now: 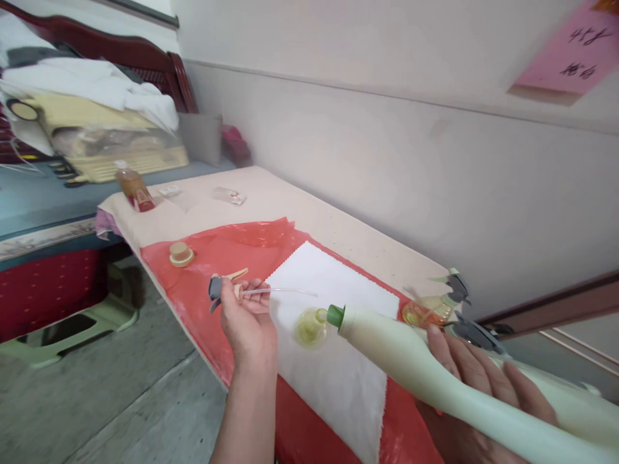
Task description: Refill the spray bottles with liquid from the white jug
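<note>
My left hand (246, 316) is closed on a spray pump head (216, 289), grey and tan, whose thin clear dip tube (280, 291) sticks out to the right over a white cloth (333, 335). My right hand (478, 386) is wrapped under a long pale green bottle (425, 374), tilted with its green neck (334, 315) right at the open mouth of a small clear bottle (309, 327). The small bottle stands on the white cloth and has yellowish liquid in it.
The cloth lies on a red plastic sheet (207, 258) over a beige table (290, 200) against the wall. Two spray bottles (438, 303) stand at the right. A tan cap (181, 254), an amber bottle (134, 187) and small wrappers lie farther back; a cluttered bed stands behind.
</note>
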`<state>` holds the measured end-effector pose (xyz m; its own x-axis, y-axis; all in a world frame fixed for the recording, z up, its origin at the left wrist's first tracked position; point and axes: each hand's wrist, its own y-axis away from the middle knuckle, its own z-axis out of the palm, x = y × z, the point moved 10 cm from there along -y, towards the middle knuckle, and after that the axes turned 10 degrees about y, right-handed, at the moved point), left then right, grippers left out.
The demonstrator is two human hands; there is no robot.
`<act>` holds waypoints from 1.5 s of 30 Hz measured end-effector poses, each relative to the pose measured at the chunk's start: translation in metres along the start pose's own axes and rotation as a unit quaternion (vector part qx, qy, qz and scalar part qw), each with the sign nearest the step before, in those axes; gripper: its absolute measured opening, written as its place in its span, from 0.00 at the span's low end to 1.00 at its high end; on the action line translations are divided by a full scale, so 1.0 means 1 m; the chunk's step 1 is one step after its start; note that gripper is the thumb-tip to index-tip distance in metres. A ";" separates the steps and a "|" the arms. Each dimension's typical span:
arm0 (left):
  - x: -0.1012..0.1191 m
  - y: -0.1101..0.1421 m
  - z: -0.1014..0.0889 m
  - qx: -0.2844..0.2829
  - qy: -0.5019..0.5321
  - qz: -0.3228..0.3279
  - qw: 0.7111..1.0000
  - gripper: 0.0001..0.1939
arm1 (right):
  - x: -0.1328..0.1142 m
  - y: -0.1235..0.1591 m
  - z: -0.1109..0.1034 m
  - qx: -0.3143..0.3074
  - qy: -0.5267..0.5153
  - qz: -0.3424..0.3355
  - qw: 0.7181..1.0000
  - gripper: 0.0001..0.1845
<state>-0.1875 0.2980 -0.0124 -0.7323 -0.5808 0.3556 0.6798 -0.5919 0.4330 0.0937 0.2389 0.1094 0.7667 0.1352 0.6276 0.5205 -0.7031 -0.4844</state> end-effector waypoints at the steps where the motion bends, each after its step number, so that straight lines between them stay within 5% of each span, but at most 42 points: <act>1: 0.000 0.000 0.000 -0.001 -0.001 0.001 1.000 0.17 | 0.000 0.000 0.000 0.001 0.000 0.002 1.000 0.25; 45: 0.007 0.001 -0.001 0.005 0.007 0.001 1.000 0.16 | 0.002 -0.013 -0.013 0.022 -0.020 -0.023 0.999 0.32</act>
<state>-0.1925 0.2927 -0.0102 -0.7297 -0.5907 0.3445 0.6812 -0.5845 0.4408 0.0840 0.2392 0.1250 0.7549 0.1952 0.6262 0.5718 -0.6636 -0.4824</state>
